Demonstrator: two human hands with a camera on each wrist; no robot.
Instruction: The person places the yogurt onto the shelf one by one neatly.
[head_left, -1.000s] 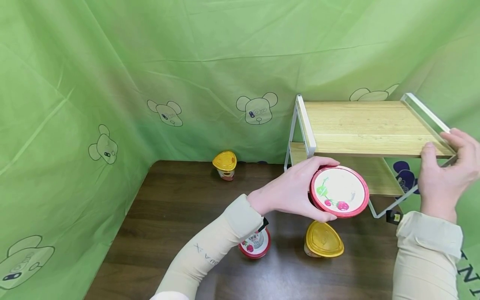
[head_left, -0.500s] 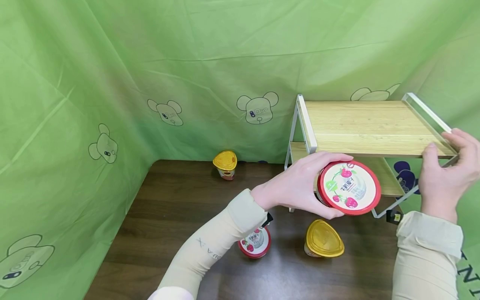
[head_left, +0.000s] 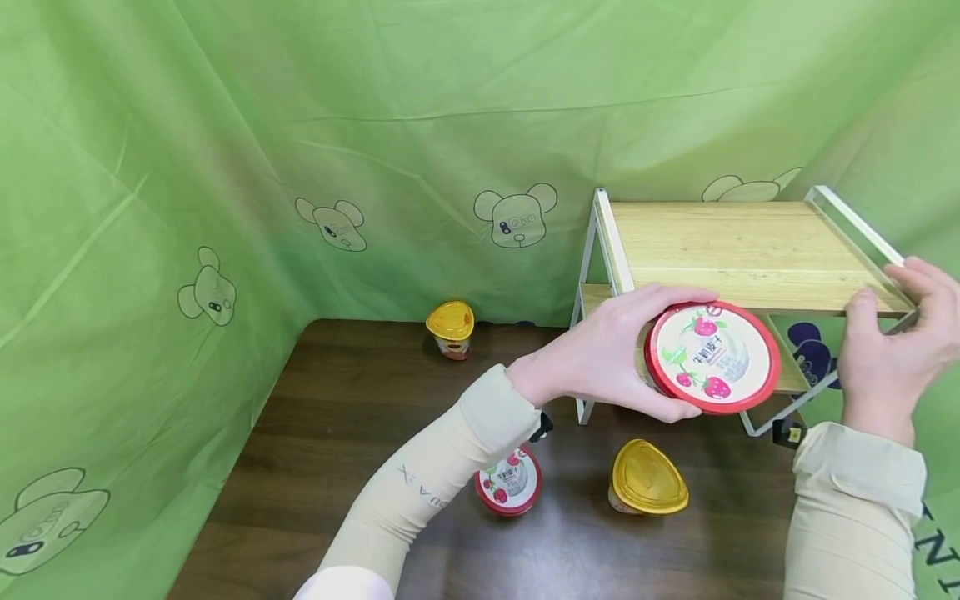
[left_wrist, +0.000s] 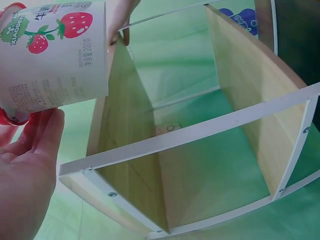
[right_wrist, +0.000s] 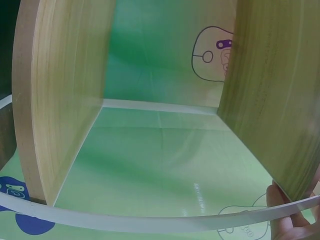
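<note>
My left hand (head_left: 600, 358) grips a white strawberry-printed tub (head_left: 712, 358) by its side, thumb below and fingers above. Its round red-rimmed lid faces the head camera. The tub is held in front of a two-tier rack (head_left: 738, 250) with pale wooden boards and a white metal frame. In the left wrist view the tub's printed wall (left_wrist: 55, 65) shows close up, beside the upper board. My right hand (head_left: 896, 350) holds the rack's front right corner, thumb at the board's front edge. Fingertips (right_wrist: 287, 222) at that corner appear in the right wrist view.
A second red-lidded tub (head_left: 510, 483) stands on the dark wooden table (head_left: 360, 433), partly behind the left sleeve. One yellow-lidded cup (head_left: 648, 479) stands in front of the rack. Another yellow-lidded cup (head_left: 452, 329) is at the back by the green cloth (head_left: 390, 158).
My left hand has carried the tub right and slightly up, closer to the rack's upper board. The lid's print has come into clearer view. My right hand stays at the rack's corner.
</note>
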